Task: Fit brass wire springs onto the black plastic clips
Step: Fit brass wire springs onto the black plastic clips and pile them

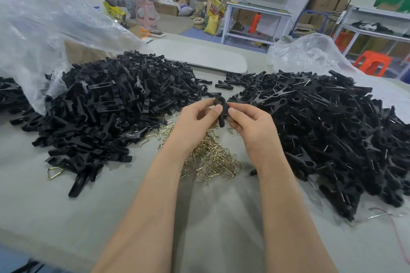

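Left hand (195,115) and right hand (248,119): both pinch one black clip (220,109) above the brass springs (210,155); spring fitment on it indiscernible.

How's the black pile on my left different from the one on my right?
The left pile is loose single halves with no wire showing; the right pile is joined clips with wire glinting on them. The left pile lies partly under a clear bag; the right pile lies uncovered. Both are black plastic on the table.
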A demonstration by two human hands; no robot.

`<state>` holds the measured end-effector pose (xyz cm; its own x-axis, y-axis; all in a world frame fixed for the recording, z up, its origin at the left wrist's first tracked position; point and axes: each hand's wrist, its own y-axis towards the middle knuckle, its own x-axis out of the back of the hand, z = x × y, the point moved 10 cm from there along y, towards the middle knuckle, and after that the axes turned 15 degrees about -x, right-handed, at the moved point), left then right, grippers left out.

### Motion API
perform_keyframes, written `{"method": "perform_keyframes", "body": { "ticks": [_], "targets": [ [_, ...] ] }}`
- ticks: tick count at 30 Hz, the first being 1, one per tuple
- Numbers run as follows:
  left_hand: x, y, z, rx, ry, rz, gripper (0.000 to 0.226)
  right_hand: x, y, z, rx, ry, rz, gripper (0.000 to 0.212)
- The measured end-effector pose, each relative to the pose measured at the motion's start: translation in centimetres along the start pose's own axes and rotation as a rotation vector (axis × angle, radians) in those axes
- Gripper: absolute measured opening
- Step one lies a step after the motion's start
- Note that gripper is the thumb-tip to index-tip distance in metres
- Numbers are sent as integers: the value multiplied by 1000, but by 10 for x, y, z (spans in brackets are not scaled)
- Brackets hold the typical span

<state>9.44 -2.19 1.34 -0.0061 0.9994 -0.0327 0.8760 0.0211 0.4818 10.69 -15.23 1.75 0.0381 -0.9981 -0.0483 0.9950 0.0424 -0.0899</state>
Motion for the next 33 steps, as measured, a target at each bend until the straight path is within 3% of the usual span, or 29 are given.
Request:
{"method": "perform_keyframes", "body": {
  "ticks": [4, 7, 9, 10, 12, 15, 16, 18, 20, 22, 27, 30, 33],
  "targets": [
    [-7, -4, 7, 107, -230, 55, 19, -14, -1, -4, -82, 206, 251, 27],
    [-6, -5, 7, 121, -316, 36, 19, -13, 1, -11, -164, 287, 212, 12],
    [2, -2, 5, 113, -416, -61, 25, -8, 5, -17, -199, 331, 115, 5],
    [9, -1, 7, 121, -491, -148, 26, -2, 6, -18, -177, 251, 40, 12],
    [28, -2, 15, 164, -711, -377, 28, 1, 4, -12, -88, -205, -86, 32],
    [47, -10, 27, 201, -1006, -663, 33, -36, -5, -33, -107, -923, 61, 50],
    [48, -12, 29, 213, -1075, -706, 33, -49, -7, -43, -111, -1051, 112, 51],
    [44, -14, 30, 239, -1162, -736, 34, -64, -7, -44, -27, -1139, 63, 39],
    [42, -15, 33, 255, -1203, -762, 32, -62, -7, -33, 37, -1063, -36, 19],
    [42, -17, 37, 282, -1217, -790, 21, -53, -5, -28, 26, -966, -72, 14],
    [40, -20, 47, 370, -1086, -746, 18, -35, -5, -15, -2, -699, -76, 33],
    [29, -16, 42, 391, -1154, -654, 29, -26, -2, -14, -8, -643, -80, 31],
    [11, -14, 35, 423, -1177, -502, 42, -12, 3, -17, -70, -374, -87, 17]
  ]
}}
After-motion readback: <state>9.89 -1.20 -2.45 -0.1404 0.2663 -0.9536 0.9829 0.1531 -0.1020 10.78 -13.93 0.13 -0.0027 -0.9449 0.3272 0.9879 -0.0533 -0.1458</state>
